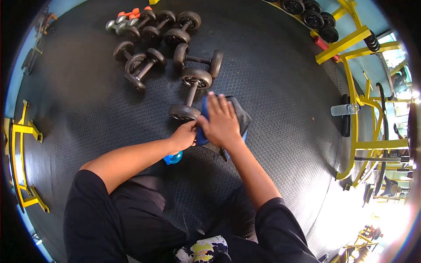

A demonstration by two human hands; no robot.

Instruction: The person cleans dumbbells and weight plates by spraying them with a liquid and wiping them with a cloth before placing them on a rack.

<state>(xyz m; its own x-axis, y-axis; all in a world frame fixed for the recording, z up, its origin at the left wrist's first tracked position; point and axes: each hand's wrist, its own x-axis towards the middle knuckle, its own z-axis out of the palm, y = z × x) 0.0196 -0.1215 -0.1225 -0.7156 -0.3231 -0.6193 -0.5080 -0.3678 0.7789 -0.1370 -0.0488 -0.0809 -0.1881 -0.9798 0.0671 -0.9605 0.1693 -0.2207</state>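
My right hand (222,126) lies flat, fingers stretched out, on a folded blue and dark grey cloth (241,117) on the floor. Just left of it, my left hand (184,135) has its fingers curled together at the cloth's left edge, by the near end of a dumbbell (192,94). What those fingers grip, if anything, is hidden. The dumbbell has a bare metal handle and worn round dark weights. Below my left wrist stands a blue bottle (174,158), partly covered by the forearm.
Several more dark dumbbells (147,68) lie beyond my hands, with small orange dumbbells (133,13) farther back. Yellow frames (24,129) stand at the left, and a yellow rack (351,127) at the right with a clear bottle (344,109). Black textured matting (280,131) covers the floor.
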